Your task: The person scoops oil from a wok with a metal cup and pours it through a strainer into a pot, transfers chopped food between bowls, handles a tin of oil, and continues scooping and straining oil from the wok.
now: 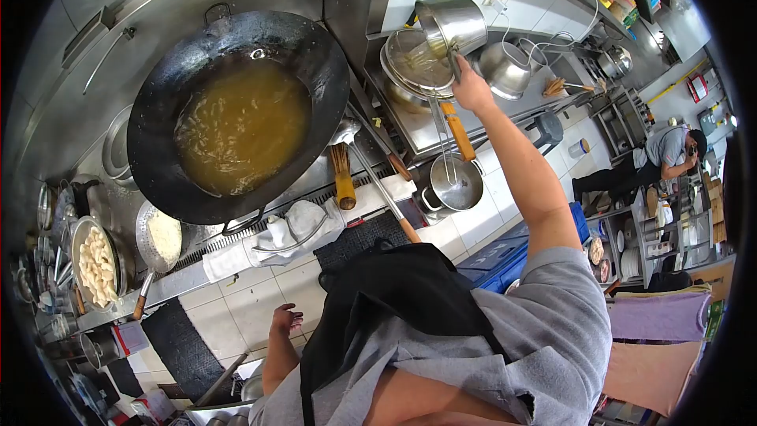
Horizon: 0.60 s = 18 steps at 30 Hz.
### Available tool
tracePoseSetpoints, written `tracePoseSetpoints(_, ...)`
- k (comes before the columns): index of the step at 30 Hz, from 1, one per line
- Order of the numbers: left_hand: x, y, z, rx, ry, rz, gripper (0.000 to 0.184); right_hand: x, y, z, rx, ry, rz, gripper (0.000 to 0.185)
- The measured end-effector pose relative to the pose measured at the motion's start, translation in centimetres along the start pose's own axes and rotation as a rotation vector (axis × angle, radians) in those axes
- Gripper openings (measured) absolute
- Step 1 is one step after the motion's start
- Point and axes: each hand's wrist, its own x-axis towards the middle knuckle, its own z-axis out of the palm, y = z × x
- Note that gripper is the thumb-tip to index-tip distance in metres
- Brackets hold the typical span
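Observation:
My right hand (pixel 471 88) is closed on the handle of a steel pot (pixel 453 24), which is tipped over a strainer (pixel 418 59) on a wider pot at the counter by the wall. Pale liquid seems to run from the steel pot into the strainer. Below my hand a wooden handle (pixel 458 132) sticks out from the strainer. My left hand (pixel 287 319) hangs low over the tiled floor, fingers apart and holding nothing. At the upper left a large black wok (pixel 236 126) holds yellowish, bubbling oil.
Left of the wok's lower side are a ladle of white food (pixel 163 238) and a bowl of pale pieces (pixel 96 267). A brush (pixel 344 181), cloths (pixel 296 229) and a small pot (pixel 456 181) lie nearer. A blue bin (pixel 497 260) stands beside me; another person (pixel 666 154) is far right.

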Motion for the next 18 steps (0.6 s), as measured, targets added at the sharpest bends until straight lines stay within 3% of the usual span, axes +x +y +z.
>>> tracePoseSetpoints(4, 0.2, 0.2, 0.2, 0.008, 0.02, 0.008, 0.052, -2.5, -1.9, -1.2, -0.164, -0.13, 0.041, 0.074)
tracePoseSetpoints(9, -0.4, 0.4, -0.4, -0.008, 0.026, 0.026, 0.051, -2.7, -2.4, -0.5, -0.194, -0.131, 0.045, 0.075)
tracePoseSetpoints(13, -1.2, -0.2, -1.1, -0.086, 0.04, 0.055, 0.05, -1.2, -1.5, 0.4, -0.073, -0.052, 0.08, 0.075)
tracePoseSetpoints(15, -1.4, -1.1, -1.9, -0.106, 0.039, 0.05, 0.05, -0.3, -0.7, 1.7, 0.041, 0.154, -0.055, 0.073)
tracePoseSetpoints(18, -1.7, -3.1, -2.5, -0.14, 0.058, 0.031, 0.051, -0.2, -2.1, 2.0, 0.332, 0.103, -0.006, 0.072)
